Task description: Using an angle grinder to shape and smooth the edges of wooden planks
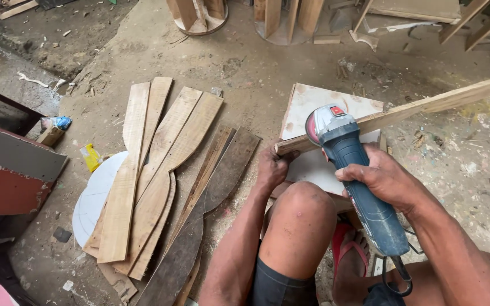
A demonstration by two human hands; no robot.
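Note:
My right hand [384,178] grips the blue body of an angle grinder [350,164]. Its grey head and red disc rest against a long thin wooden strip [426,106]. That strip runs from the upper right down to my left hand [273,167], which clasps its near end. The strip lies across a pale square board [313,105] on the ground. My bent knee [301,209] sits between my two arms, and my foot in a red sandal [347,249] shows below the grinder.
Several curved wooden slats [160,170] lie fanned out on the dusty floor to the left, over a white round panel [94,195]. A red and grey box [7,170] stands at far left. Wooden frames [199,14] and scrap sit at the back.

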